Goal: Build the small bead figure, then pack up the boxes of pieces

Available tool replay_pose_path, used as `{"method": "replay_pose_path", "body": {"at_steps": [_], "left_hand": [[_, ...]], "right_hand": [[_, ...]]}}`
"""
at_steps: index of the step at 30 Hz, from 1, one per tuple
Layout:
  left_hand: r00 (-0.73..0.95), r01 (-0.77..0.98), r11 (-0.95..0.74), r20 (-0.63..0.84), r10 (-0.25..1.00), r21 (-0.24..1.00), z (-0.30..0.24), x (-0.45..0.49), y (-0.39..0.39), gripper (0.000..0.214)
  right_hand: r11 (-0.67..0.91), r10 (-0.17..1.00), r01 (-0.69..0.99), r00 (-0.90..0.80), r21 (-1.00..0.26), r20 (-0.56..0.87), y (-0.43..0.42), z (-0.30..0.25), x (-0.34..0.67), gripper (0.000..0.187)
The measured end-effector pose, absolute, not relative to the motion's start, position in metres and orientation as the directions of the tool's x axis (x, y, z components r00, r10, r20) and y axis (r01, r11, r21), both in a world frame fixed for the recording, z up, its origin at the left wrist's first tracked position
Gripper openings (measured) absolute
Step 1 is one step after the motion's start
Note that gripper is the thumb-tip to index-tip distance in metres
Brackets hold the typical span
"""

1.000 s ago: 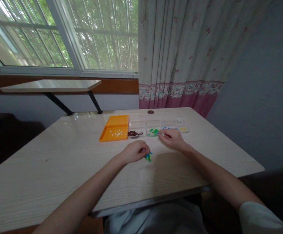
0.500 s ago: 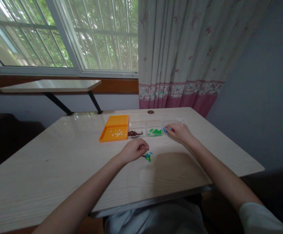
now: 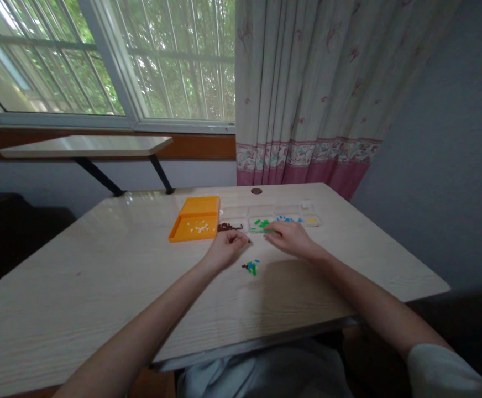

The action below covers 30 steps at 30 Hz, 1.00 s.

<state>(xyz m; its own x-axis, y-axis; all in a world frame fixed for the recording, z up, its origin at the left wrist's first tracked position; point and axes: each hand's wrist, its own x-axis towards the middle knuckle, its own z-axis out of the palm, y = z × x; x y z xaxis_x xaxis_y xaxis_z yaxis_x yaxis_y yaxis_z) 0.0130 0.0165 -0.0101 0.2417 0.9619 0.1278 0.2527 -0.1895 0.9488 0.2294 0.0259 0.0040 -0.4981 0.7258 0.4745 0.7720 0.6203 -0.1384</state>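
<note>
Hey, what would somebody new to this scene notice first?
Probably the open orange case on the table, with white pieces in its near half. To its right, clear compartments hold brown pieces, green pieces, blue pieces and yellow pieces. A small mixed-colour pile lies between the left forearm and right forearm.

Both the left hand and the right hand are bare, with slender fingers and narrow wrists. The left forearm and right forearm are bare too, smooth and slim, widening gradually toward the elbow. On the right arm a short, loose sleeve in plain pale grey with a faint greenish cast ends in a straight hem near the elbow. Over the lap lies softly creased blue-grey cloth, darker toward the middle; whether it is shirt or trousers cannot be told.
</note>
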Motion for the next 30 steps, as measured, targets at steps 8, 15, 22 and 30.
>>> {"method": "replay_pose_path", "body": {"at_steps": [8,15,22,30], "left_hand": [[0.334,0.340,-0.307,0.191,0.923,0.889,-0.014,0.012,0.016,0.025],[0.370,0.380,-0.341,0.196,0.908,0.860,-0.011,0.011,0.015,0.026],[0.376,0.389,-0.459,0.317,0.871,0.799,-0.004,0.010,0.006,0.015],[0.424,0.493,-0.696,0.555,0.716,0.522,0.000,0.006,0.001,0.013]], "right_hand": [[0.720,0.622,0.685,-0.562,-0.116,0.545,0.006,-0.012,0.197,0.019],[0.737,0.594,0.671,-0.582,-0.086,0.555,0.008,-0.012,0.201,0.020],[0.762,0.556,0.638,-0.552,-0.114,0.622,0.009,-0.010,0.203,0.021],[0.792,0.500,0.602,-0.549,-0.097,0.670,0.008,-0.010,0.202,0.020]]}}
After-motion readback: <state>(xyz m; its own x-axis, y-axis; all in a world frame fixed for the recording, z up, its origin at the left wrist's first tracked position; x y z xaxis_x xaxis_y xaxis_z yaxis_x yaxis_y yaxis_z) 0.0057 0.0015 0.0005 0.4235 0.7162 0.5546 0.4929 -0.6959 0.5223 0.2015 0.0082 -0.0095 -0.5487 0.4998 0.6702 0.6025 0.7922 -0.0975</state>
